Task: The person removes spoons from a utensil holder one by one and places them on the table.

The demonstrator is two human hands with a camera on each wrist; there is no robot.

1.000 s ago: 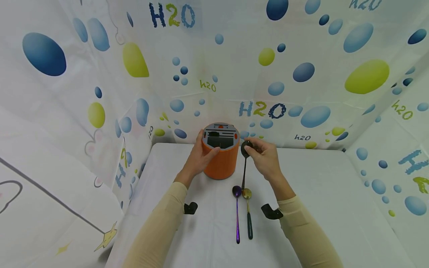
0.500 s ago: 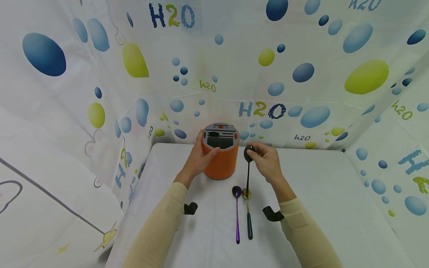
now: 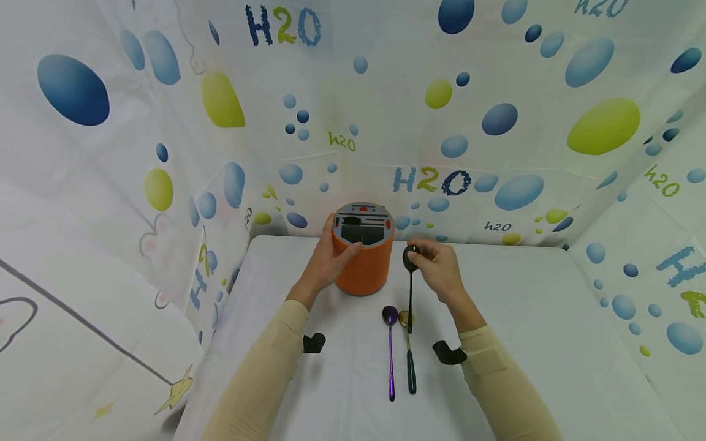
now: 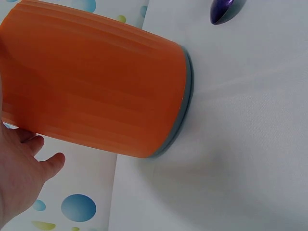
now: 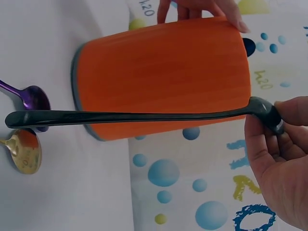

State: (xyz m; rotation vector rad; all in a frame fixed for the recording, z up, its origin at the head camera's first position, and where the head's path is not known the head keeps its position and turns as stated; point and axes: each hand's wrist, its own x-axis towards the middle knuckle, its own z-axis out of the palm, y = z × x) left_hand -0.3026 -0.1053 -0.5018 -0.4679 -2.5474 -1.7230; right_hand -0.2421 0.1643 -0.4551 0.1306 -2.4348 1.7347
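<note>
right hand (image 3: 438,269) pinches black long-handled spoon (image 5: 144,117) by its bowl; tip's shifted over the gold spoon (image 3: 410,366), so not released. left hand (image 3: 326,260) grips orange canister (image 3: 364,266).

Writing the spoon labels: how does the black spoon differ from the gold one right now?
The black spoon is held by its bowl in the right hand; the gold spoon lies on the table.
The black spoon is dark throughout; the gold spoon has a gold bowl and neck with a dark green handle.
Shared: both have rounded bowls, handles pointing toward the person.
</note>
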